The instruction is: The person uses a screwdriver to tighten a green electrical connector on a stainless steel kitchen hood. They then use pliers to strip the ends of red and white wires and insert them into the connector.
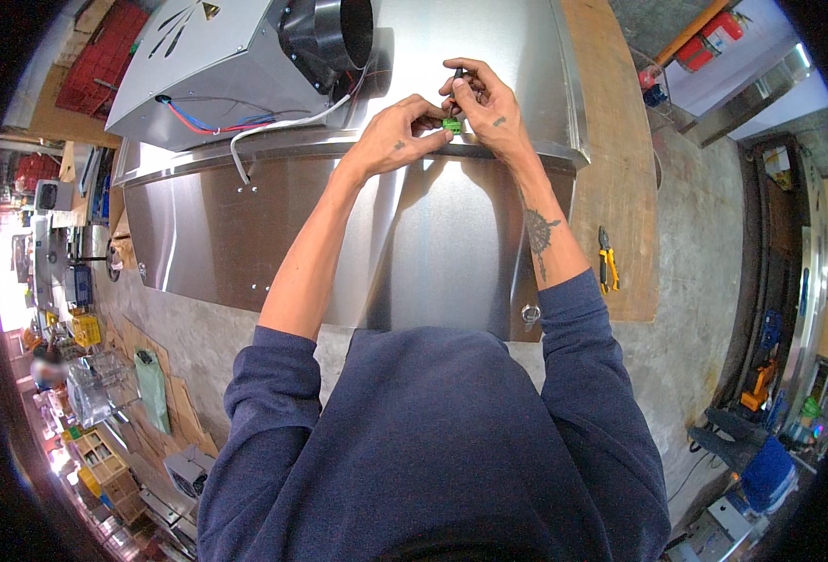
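Between the fingers of my left hand point(397, 137) is a small green terminal block point(451, 125), pinched just above the metal panel's front edge. My right hand point(489, 108) grips a small screwdriver with a black handle point(458, 75), upright, its lower end down at the terminal block. The exact contact of the tip is too small to make out. Both hands are over a shiny sheet-metal housing point(423, 56). To the left of them stands a grey metal box point(217, 66) with a black round duct outlet point(344, 33); red and blue wires point(213, 124) come out of its side.
A grey cable point(283, 122) runs from the box to the housing's front edge. Pliers with yellow handles point(607, 262) lie on the wooden board point(620, 187) at the right. A red fire extinguisher point(714, 37) is at the far right; crates and boxes crowd the left side.
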`<state>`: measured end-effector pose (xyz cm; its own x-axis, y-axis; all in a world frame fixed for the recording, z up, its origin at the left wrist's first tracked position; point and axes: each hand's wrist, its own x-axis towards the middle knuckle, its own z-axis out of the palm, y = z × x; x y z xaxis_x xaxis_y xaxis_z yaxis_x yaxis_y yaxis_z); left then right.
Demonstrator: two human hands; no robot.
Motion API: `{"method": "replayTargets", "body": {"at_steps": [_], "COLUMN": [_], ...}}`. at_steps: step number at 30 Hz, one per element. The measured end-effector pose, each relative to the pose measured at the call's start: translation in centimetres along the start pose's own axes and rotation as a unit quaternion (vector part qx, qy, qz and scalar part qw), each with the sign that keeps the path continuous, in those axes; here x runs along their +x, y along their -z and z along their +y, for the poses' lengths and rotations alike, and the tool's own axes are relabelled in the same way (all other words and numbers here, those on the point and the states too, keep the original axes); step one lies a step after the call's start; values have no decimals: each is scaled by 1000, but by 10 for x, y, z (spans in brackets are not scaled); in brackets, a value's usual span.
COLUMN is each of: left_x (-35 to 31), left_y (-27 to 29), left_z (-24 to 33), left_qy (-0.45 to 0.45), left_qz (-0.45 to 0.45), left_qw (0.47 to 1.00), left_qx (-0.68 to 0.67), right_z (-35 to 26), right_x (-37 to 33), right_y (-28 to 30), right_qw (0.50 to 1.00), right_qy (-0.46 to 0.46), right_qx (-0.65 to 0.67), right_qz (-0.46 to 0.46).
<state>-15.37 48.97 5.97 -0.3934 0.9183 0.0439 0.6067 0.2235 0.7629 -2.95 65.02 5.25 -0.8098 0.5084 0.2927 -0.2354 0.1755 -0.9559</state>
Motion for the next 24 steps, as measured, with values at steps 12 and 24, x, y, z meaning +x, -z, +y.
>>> {"method": "replayTargets", "body": {"at_steps": [12, 24], "left_x": [1, 2], "left_y": [3, 4], "left_z": [-9, -7], "left_qy": [-29, -21], "left_qz": [-18, -35], "left_qw": [999, 998], "left_qx": [25, 44], "right_z": [-5, -5], "right_x": [2, 2], "right_y": [-5, -1], "right_qw": [996, 997], "right_qy": [-13, -12], "right_qx": [-82, -74], "right_qz": [7, -9]}}
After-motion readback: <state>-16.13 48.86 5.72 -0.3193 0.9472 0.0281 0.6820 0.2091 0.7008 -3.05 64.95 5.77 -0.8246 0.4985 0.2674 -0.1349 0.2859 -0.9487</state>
